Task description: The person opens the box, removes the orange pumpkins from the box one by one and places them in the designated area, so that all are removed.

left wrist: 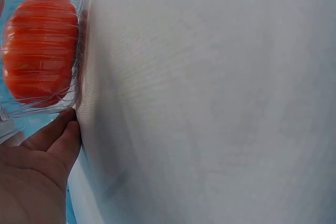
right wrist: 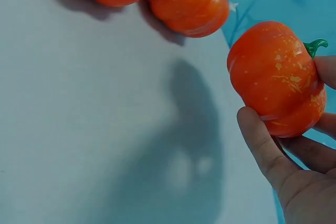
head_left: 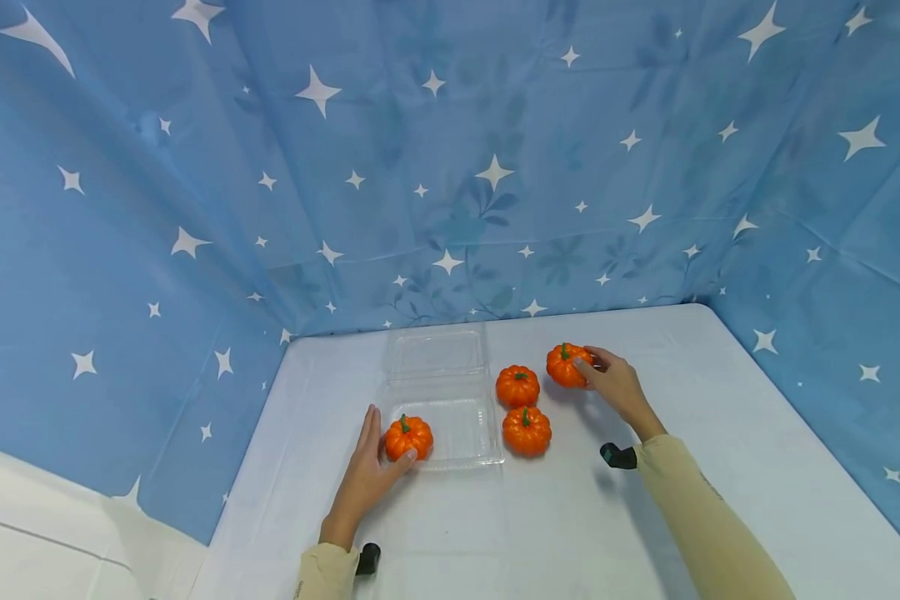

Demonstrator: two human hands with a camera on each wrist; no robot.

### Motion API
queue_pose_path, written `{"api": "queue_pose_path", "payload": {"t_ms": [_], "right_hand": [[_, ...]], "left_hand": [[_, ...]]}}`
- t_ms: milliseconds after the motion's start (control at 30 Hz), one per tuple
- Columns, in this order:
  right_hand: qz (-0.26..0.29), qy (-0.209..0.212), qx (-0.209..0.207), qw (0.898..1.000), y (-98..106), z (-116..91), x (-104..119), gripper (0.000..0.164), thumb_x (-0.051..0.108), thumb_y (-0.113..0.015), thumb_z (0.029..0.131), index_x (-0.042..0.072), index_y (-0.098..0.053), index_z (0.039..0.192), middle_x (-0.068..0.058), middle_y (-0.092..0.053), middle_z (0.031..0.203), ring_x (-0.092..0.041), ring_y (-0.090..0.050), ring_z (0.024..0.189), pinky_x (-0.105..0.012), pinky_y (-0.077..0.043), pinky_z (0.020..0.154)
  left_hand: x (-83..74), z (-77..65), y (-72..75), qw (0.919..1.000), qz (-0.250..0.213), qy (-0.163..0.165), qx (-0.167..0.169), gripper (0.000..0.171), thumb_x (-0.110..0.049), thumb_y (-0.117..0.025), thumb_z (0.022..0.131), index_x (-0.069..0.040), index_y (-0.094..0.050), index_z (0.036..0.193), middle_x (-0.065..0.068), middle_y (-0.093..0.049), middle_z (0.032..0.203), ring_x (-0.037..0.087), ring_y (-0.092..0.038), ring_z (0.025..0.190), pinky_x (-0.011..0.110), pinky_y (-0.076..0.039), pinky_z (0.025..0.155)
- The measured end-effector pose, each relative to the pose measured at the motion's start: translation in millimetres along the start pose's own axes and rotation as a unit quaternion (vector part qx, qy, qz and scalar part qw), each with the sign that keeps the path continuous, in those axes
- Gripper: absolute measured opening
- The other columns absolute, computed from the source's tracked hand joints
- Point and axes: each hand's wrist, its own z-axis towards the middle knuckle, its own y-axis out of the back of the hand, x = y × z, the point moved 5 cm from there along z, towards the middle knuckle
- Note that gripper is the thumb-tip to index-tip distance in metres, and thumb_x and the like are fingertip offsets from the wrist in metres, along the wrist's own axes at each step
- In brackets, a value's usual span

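My right hand (head_left: pixel 617 385) grips a small orange toy pumpkin (right wrist: pixel 278 80) with a green stem, thumb on one side and fingers on the other. The pumpkin is above the table, its shadow apart from it. A second pumpkin (head_left: pixel 409 438) lies in the left part of a clear plastic clamshell container (head_left: pixel 461 457), seen through the wall in the left wrist view. My left hand (head_left: pixel 367 479) rests at the container's near left corner, fingers fairly straight along the side and thumb at the front. Two more pumpkins, one farther (head_left: pixel 517 387) and one nearer (head_left: pixel 527 432), stand right of the container.
The container's lid (head_left: pixel 435 354) lies folded back toward the far edge. A white cloth covers the table (head_left: pixel 570 525). Blue curtains (head_left: pixel 450 167) with white stars hang behind and on both sides. Each wrist carries a small black device (head_left: pixel 618 456).
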Motion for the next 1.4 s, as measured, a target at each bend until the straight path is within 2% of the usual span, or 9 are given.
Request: {"api": "queue_pose_path", "payload": {"t_ms": [267, 367, 467, 667, 800, 1033, 1200, 1300, 1400], "right_hand": [[-0.012, -0.025, 0.013, 1.000, -11.0, -2.7, -15.7, 0.065, 0.039, -0.055, 0.113, -0.005, -0.042, 0.159, -0.035, -0.048, 0.152, -0.050, -0.051, 0.136, -0.058, -0.051, 0.110], [-0.010, -0.031, 0.021, 0.999, -15.2, -4.4, -20.2, 0.066, 0.039, -0.055, 0.113, -0.005, -0.042, 0.160, -0.035, -0.046, 0.153, -0.052, -0.049, 0.138, -0.059, -0.050, 0.109], [-0.002, -0.038, 0.025, 0.999, -18.6, -6.5, -25.4, 0.065, 0.038, -0.054, 0.113, -0.005, -0.041, 0.160, -0.033, -0.047, 0.152, -0.049, -0.053, 0.134, -0.052, -0.055, 0.105], [0.025, -0.038, 0.015, 0.999, -20.5, -9.1, -29.2, 0.062, 0.033, -0.054, 0.113, -0.008, -0.041, 0.159, -0.032, -0.049, 0.150, -0.043, -0.060, 0.122, -0.032, -0.062, 0.089], [0.028, -0.039, 0.006, 0.999, -21.2, -8.0, -27.4, 0.062, 0.032, -0.054, 0.113, -0.010, -0.041, 0.158, -0.034, -0.051, 0.148, -0.042, -0.061, 0.120, -0.030, -0.062, 0.085], [0.005, -0.054, -0.003, 0.999, -22.3, -8.6, -27.4, 0.071, 0.041, -0.048, 0.114, -0.010, -0.033, 0.162, -0.034, -0.045, 0.155, -0.045, -0.057, 0.130, -0.042, -0.060, 0.098], [0.009, -0.066, -0.032, 0.997, -18.6, -10.2, -23.9, 0.073, 0.043, -0.047, 0.113, -0.004, -0.029, 0.166, -0.031, -0.034, 0.165, -0.049, -0.043, 0.144, -0.059, -0.048, 0.112], [0.007, -0.051, -0.051, 0.997, -16.3, -9.7, -16.5, 0.071, 0.040, -0.048, 0.113, -0.002, -0.028, 0.167, -0.031, -0.029, 0.168, -0.050, -0.034, 0.150, -0.064, -0.038, 0.118], [0.013, -0.019, -0.063, 0.998, -15.4, -7.8, -4.8, 0.069, 0.037, -0.050, 0.113, -0.001, -0.029, 0.167, -0.029, -0.025, 0.171, -0.048, -0.028, 0.155, -0.063, -0.033, 0.121]], "left_hand": [[-0.2, 0.0, -0.2, 1.0000, -0.007, -0.001, -0.001, 0.110, -0.053, -0.075, 0.097, -0.002, -0.013, 0.171, 0.011, -0.005, 0.180, 0.036, -0.020, 0.161, 0.051, -0.029, 0.124], [-0.3, -0.3, -0.3, 1.0000, -0.006, 0.001, -0.003, 0.109, -0.053, -0.075, 0.097, -0.002, -0.013, 0.171, 0.011, -0.006, 0.180, 0.036, -0.020, 0.161, 0.050, -0.030, 0.124], [0.3, -1.2, -1.1, 1.0000, -0.007, 0.005, -0.002, 0.109, -0.053, -0.075, 0.097, -0.002, -0.013, 0.171, 0.011, -0.006, 0.180, 0.036, -0.020, 0.161, 0.050, -0.029, 0.124], [0.2, -2.2, -1.9, 1.0000, -0.004, 0.004, -0.001, 0.111, -0.056, -0.075, 0.096, -0.003, -0.013, 0.171, 0.010, -0.006, 0.180, 0.037, -0.020, 0.161, 0.052, -0.027, 0.124], [-0.4, -2.2, -0.6, 1.0000, -0.005, 0.000, -0.007, 0.110, -0.056, -0.075, 0.096, -0.002, -0.014, 0.171, 0.010, -0.006, 0.180, 0.037, -0.020, 0.161, 0.053, -0.028, 0.124], [0.1, -0.2, -0.2, 0.9999, -0.007, 0.001, -0.009, 0.110, -0.055, -0.075, 0.096, -0.002, -0.014, 0.171, 0.011, -0.006, 0.180, 0.037, -0.020, 0.161, 0.052, -0.029, 0.124], [0.6, 1.2, -1.6, 1.0000, -0.008, -0.002, -0.006, 0.110, -0.056, -0.074, 0.097, -0.002, -0.014, 0.171, 0.011, -0.006, 0.180, 0.037, -0.021, 0.161, 0.051, -0.031, 0.123], [1.0, 0.5, -1.2, 1.0000, -0.005, 0.001, -0.004, 0.111, -0.057, -0.074, 0.096, -0.002, -0.014, 0.171, 0.011, -0.006, 0.180, 0.037, -0.021, 0.161, 0.051, -0.030, 0.123], [0.4, -0.7, 0.4, 1.0000, -0.005, 0.003, -0.006, 0.111, -0.056, -0.075, 0.096, -0.003, -0.014, 0.171, 0.010, -0.006, 0.180, 0.037, -0.021, 0.161, 0.053, -0.029, 0.124]]}}
